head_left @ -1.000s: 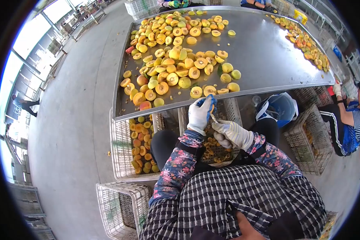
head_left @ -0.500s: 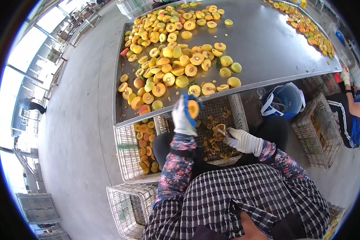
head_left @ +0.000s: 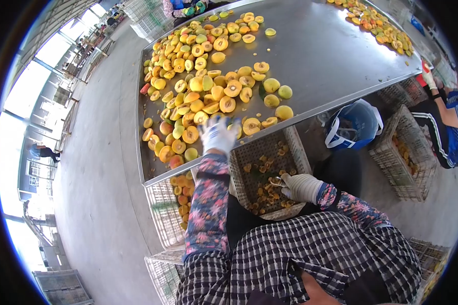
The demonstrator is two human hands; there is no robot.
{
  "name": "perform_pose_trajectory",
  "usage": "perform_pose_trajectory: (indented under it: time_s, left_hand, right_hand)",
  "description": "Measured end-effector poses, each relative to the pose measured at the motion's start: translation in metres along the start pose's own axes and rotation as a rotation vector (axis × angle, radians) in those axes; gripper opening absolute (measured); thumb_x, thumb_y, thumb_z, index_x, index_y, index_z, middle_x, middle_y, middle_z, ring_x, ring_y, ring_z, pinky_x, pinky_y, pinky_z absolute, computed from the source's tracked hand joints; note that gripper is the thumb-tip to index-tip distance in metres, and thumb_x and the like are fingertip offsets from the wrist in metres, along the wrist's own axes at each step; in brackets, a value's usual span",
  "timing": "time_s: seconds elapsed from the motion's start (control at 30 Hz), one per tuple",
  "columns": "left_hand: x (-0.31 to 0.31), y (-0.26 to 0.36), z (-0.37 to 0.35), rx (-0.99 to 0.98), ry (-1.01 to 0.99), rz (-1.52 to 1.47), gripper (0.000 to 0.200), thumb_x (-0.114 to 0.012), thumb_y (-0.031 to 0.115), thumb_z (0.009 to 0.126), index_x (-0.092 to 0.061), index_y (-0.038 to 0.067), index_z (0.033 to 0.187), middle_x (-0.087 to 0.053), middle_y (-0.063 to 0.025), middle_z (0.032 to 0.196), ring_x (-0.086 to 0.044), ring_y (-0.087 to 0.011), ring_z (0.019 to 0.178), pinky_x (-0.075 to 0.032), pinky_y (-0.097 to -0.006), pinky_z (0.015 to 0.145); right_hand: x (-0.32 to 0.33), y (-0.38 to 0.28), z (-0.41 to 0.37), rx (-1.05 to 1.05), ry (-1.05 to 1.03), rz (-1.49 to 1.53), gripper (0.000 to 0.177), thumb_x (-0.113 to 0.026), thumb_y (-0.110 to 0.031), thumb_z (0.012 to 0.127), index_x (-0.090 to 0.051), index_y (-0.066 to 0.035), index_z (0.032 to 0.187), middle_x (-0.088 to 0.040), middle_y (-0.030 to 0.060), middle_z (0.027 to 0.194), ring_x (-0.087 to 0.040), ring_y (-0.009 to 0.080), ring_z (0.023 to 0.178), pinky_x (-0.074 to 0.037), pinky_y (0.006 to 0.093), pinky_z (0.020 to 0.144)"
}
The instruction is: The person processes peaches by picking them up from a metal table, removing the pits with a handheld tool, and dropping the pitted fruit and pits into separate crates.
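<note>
My left hand (head_left: 218,136), in a white and blue glove, reaches over the near edge of the metal table (head_left: 320,91), fingers spread above the halved yellow fruit (head_left: 227,104). No fruit is visible in its grasp. My right hand (head_left: 301,188), in a striped glove, is closed round a small metal tool (head_left: 277,182) above a crate (head_left: 301,152). Scraps of fruit and pits (head_left: 267,195) lie in that crate. To its left, a crate (head_left: 160,208) holds fruit halves (head_left: 183,195).
A blue bucket (head_left: 353,124) with white handles stands right of the scrap crate. Another crate (head_left: 399,168) is beside a co-worker's legs (head_left: 432,132). The co-worker's gloved hand (head_left: 427,76) is at the table's right edge. More fruit (head_left: 381,29) lies at the table's far right.
My left hand has let go of the fruit half it held and moved onto the pile with fingers spread. My right hand stays over the crate with the tool. The view has shifted slightly.
</note>
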State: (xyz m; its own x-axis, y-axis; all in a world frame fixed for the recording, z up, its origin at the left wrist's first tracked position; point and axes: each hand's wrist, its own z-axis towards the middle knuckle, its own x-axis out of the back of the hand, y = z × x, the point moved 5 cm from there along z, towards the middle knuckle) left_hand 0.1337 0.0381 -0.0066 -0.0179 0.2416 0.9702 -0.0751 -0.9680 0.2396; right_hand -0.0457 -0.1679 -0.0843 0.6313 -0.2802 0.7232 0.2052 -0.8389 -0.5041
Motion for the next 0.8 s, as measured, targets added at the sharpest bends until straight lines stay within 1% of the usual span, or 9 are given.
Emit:
perform_pose_trajectory:
  time_s: [0.07,0.13,0.27,0.3,0.4,0.43,0.47,0.57,0.8]
  left_hand:
    - [-0.03,0.031,0.021,-0.021,-0.19,0.157,0.066,-0.048,0.061,0.092,-0.06,0.011,0.133,-0.047,-0.0141,0.146,-0.037,-0.0307,0.14,-0.011,-0.0555,0.119]
    - [-0.048,0.049,0.03,0.0,-0.367,0.224,0.072,-0.047,0.065,0.09,-0.057,0.011,0.136,-0.049,-0.0147,0.144,-0.036,-0.0347,0.138,-0.017,-0.054,0.117]
    - [-0.051,0.057,0.033,0.017,-0.338,-0.056,0.056,-0.064,0.051,0.086,-0.062,0.009,0.124,-0.061,-0.0118,0.13,-0.051,-0.0311,0.128,-0.035,-0.0451,0.111]
    - [-0.05,0.051,0.03,0.06,-0.216,-0.199,0.041,-0.074,0.033,0.084,-0.061,0.007,0.113,-0.068,-0.0103,0.111,-0.065,-0.0267,0.105,-0.051,-0.0392,0.092]
    - [-0.048,0.027,0.022,0.066,0.08,-0.922,0.033,-0.073,0.02,0.086,-0.056,0.005,0.111,-0.067,-0.0093,0.1,-0.066,-0.0206,0.089,-0.056,-0.0341,0.079]
    - [-0.06,0.016,0.023,0.027,0.13,-1.411,0.023,-0.068,0.007,0.089,-0.053,0.005,0.106,-0.064,-0.0082,0.098,-0.064,-0.016,0.085,-0.057,-0.0319,0.075]
    - [-0.039,0.023,0.0,0.156,-0.051,-1.787,0.025,-0.065,0.014,0.094,-0.054,0.005,0.114,-0.064,-0.0098,0.105,-0.065,-0.0203,0.092,-0.058,-0.0382,0.084]
    - [-0.009,0.031,-0.049,0.123,-0.305,-2.348,0.041,-0.053,0.036,0.101,-0.056,0.003,0.125,-0.064,-0.0136,0.112,-0.063,-0.0266,0.106,-0.055,-0.0473,0.093]
    - [0.007,0.035,-0.09,-0.034,0.002,-2.162,0.049,-0.042,0.047,0.103,-0.053,0.003,0.123,-0.061,-0.0154,0.119,-0.061,-0.0306,0.107,-0.052,-0.05,0.096]
  right_hand:
    - [0.002,0.0,-0.002,0.013,0.006,0.022,0.038,-0.056,-0.03,0.095,-0.051,0.002,0.113,-0.068,0.0202,0.084,-0.066,0.0396,0.08,-0.051,0.0473,0.073]
    - [0.002,0.0,-0.003,0.034,0.014,0.027,0.038,-0.055,-0.031,0.095,-0.052,0.002,0.112,-0.068,0.021,0.085,-0.066,0.0397,0.081,-0.051,0.047,0.073]
    - [0.011,-0.002,-0.007,0.021,0.026,0.084,0.039,-0.057,-0.033,0.094,-0.052,0.002,0.111,-0.067,0.0236,0.085,-0.066,0.0408,0.082,-0.051,0.0472,0.074]
    - [0.014,-0.003,-0.009,0.004,0.042,0.081,0.039,-0.057,-0.033,0.094,-0.052,0.002,0.111,-0.067,0.0241,0.085,-0.066,0.0411,0.082,-0.051,0.0473,0.074]
    - [0.029,-0.009,-0.01,0.004,0.149,0.114,0.037,-0.058,-0.032,0.095,-0.052,0.001,0.11,-0.066,0.025,0.085,-0.065,0.0418,0.083,-0.051,0.0473,0.074]
    - [0.03,-0.007,-0.01,0.039,0.219,0.159,0.036,-0.058,-0.032,0.095,-0.052,0.001,0.109,-0.066,0.0251,0.084,-0.065,0.042,0.082,-0.051,0.0471,0.073]
    - [0.043,-0.02,-0.014,0.074,0.287,0.205,0.035,-0.059,-0.031,0.095,-0.052,0.0,0.109,-0.066,0.0252,0.084,-0.065,0.0421,0.082,-0.051,0.0468,0.073]
    - [0.086,-0.053,-0.028,0.203,0.43,0.442,0.029,-0.061,-0.023,0.094,-0.049,-0.002,0.111,-0.063,0.0229,0.079,-0.064,0.0432,0.077,-0.049,0.0464,0.066]
    - [0.108,-0.095,-0.019,0.336,0.756,0.168,0.035,-0.06,-0.025,0.094,-0.047,-0.001,0.116,-0.064,0.0234,0.076,-0.064,0.0446,0.074,-0.049,0.0513,0.063]
